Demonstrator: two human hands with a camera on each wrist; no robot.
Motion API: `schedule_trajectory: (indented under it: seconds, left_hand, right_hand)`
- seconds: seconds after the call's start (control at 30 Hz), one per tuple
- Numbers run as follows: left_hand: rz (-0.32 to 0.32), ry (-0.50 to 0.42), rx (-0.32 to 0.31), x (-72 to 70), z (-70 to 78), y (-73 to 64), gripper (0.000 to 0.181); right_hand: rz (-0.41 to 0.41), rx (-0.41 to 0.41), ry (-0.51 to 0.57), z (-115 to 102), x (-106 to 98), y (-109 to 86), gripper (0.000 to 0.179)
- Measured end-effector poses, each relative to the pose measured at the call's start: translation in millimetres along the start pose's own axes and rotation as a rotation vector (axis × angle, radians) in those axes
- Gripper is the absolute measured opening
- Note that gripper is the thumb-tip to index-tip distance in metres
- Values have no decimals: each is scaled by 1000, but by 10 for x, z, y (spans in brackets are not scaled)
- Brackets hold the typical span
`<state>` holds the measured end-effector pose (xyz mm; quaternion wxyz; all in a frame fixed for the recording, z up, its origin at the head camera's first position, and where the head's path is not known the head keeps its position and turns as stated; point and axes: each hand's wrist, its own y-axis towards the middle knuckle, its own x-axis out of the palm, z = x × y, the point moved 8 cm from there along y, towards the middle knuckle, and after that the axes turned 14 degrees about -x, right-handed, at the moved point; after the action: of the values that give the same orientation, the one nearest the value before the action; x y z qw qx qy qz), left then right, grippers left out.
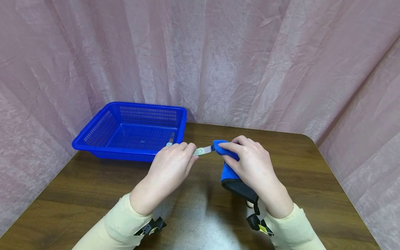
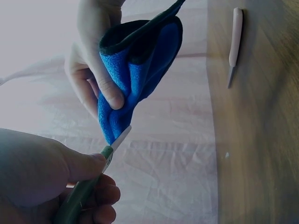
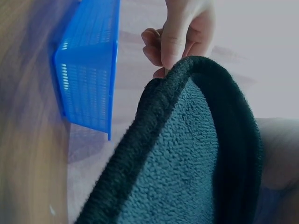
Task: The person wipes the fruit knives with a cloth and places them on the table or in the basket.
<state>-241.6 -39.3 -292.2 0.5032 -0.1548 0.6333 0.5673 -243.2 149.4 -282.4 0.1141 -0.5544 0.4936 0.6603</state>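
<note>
My left hand [image 1: 175,159] grips the green handle of a small knife [image 1: 200,151], its blade pointing right. A blue cloth with black edging [image 1: 229,171] is bunched in my right hand [image 1: 254,161], pinched between thumb and fingers at the blade's end. The left wrist view shows the blade [image 2: 122,138] against the cloth's lower folds. The cloth's free part hangs below the right hand and fills much of the right wrist view. A second knife with a pale pinkish handle [image 2: 236,37] lies on the table.
A blue plastic basket [image 1: 115,152] stands at the back left, just beyond the left hand. Inside its near right corner rests another knife [image 1: 171,139], partly hidden. The brown wooden table [image 1: 300,173] ends at a pink curtain [image 1: 231,62].
</note>
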Motion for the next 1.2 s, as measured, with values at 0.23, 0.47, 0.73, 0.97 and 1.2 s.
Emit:
schedule_trajectory:
  seconds: [0.23,0.47,0.73,0.97,1.2]
  left_hand:
    - [1,-3,-1,-9,-5,4,22]
    - [14,0,4,-24,-4,6,22]
    - [22,-3,8,-38,-5,6,22]
    - [24,-6,8,-40,-8,6,21]
    - [47,-1,15,-52,-5,8,21]
  right_hand:
    - [-11,24,1,51,-4,-14,36]
    - [-5,36,0,97,-23,-26,35]
    - [-14,68,-2,160,-31,-36,35]
    - [-10,94,-11,207,-48,-49,34]
    - [-24,128,-10,257,-58,-59,34]
